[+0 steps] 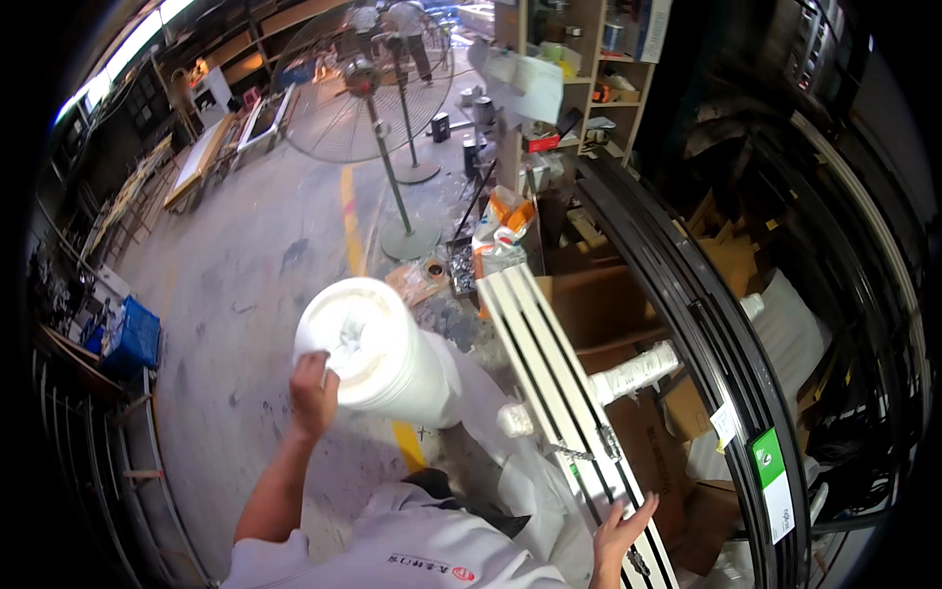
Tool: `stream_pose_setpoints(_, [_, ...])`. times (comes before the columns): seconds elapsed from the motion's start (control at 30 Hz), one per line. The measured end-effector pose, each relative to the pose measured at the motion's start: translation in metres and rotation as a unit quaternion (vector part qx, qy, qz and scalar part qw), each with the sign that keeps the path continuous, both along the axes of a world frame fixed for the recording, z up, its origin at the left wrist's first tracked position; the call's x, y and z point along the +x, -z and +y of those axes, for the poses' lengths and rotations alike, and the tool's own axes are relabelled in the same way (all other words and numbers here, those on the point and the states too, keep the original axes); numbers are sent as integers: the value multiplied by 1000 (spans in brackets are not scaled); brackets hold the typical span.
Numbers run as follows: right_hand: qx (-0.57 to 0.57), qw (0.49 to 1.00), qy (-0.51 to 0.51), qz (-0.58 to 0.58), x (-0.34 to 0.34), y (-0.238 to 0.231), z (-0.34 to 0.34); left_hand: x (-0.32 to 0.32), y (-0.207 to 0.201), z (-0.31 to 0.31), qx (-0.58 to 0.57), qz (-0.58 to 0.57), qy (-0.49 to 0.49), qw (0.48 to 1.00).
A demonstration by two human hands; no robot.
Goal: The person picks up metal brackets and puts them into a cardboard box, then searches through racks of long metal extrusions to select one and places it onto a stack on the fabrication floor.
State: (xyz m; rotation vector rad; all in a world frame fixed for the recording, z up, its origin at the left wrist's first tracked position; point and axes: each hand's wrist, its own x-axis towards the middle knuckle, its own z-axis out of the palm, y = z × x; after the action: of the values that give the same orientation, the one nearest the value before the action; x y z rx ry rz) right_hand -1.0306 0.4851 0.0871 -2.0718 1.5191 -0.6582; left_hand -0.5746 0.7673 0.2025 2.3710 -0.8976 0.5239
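A thick upright roll of white foam sheet stands on the floor in front of me, its coiled top facing up. My left hand is closed at the roll's near left rim, the fingers curled over the edge. A loose length of the white sheet trails from the roll toward my body. To the right lies a long white slotted profile, propped on a white-wrapped bar. My right hand rests on its near end with the fingers spread. Dark metal fittings sit in the slots.
Long black profiles curve past on the right, with cardboard boxes beneath. Beyond the roll stand a big pedestal fan, an orange-and-white bag and a shelf unit. A blue crate is at left. Far off are other people.
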Motion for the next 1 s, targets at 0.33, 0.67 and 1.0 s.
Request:
stream_pose_setpoints(0.33, [-109,984,-117,-82,206,-104,111,80,41,51,-25,81,161,983])
stream_pose_setpoints(0.67, [-110,941,-273,168,521,-124,206,235,49,217,-55,268,321,907])
stream_pose_setpoints(1.0, [-70,941,-231,239,585,-140,184,426,45,186,-7,310,184,933])
